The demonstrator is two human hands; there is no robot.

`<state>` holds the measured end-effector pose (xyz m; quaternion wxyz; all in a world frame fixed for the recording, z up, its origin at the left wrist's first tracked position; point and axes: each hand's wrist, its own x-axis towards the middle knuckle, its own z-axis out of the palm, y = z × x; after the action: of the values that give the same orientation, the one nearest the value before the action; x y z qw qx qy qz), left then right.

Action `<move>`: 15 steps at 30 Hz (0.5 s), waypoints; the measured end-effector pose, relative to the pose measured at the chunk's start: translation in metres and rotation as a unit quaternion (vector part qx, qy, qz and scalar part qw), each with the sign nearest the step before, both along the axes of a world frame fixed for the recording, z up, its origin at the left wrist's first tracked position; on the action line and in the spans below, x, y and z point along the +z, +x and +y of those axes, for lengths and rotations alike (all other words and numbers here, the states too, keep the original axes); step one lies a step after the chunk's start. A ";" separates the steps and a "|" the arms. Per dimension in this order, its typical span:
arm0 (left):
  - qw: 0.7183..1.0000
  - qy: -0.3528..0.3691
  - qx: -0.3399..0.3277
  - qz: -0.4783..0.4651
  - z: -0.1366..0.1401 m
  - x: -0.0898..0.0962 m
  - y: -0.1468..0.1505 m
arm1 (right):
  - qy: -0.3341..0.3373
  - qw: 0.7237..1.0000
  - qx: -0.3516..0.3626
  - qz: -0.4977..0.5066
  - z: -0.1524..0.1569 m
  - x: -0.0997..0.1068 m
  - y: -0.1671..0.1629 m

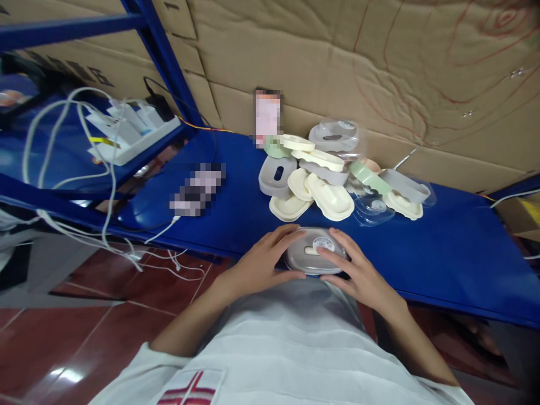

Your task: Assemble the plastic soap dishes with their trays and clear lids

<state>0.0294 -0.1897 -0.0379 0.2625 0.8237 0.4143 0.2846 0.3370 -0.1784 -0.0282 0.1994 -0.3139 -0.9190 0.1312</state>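
A grey soap box [297, 254] with a clear lid and a round sticker sits at the front edge of the blue shelf, close to my body. My left hand [264, 261] grips its left side, thumb at the near edge and fingers along the far edge. Around the right side curls my right hand [358, 273], one finger lying over the lid beside the sticker. Just beyond lie loose parts in a heap: cream trays [331, 197], a grey shell [277, 175], a green shell [370, 177] and clear lids [373, 210].
The blue shelf [442, 253] backs onto a cardboard wall [295, 56]. A blurred phone [198, 190] with a cable lies left; another blurred upright item [268, 117] leans at the back. A white power strip [135, 140] and looping white cables [112, 191] occupy the left rack.
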 end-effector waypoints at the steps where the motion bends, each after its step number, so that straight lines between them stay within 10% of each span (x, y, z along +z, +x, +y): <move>1: 1.000 0.007 -0.005 0.016 -0.001 0.000 0.001 | 0.001 1.000 -0.006 -0.003 -0.003 0.000 0.007; 8: 0.996 0.074 -0.020 0.051 -0.004 -0.003 0.000 | 0.051 0.971 -0.235 -0.009 -0.042 -0.005 0.109; 15: 0.985 0.166 0.007 0.038 -0.007 -0.003 -0.008 | 0.176 0.834 -0.522 -0.030 -0.043 -0.016 0.207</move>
<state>0.0213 -0.1967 -0.0413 0.1039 0.8631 0.3765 0.3202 0.5442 -0.2219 -0.0439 0.2628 -0.7102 -0.6317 -0.1659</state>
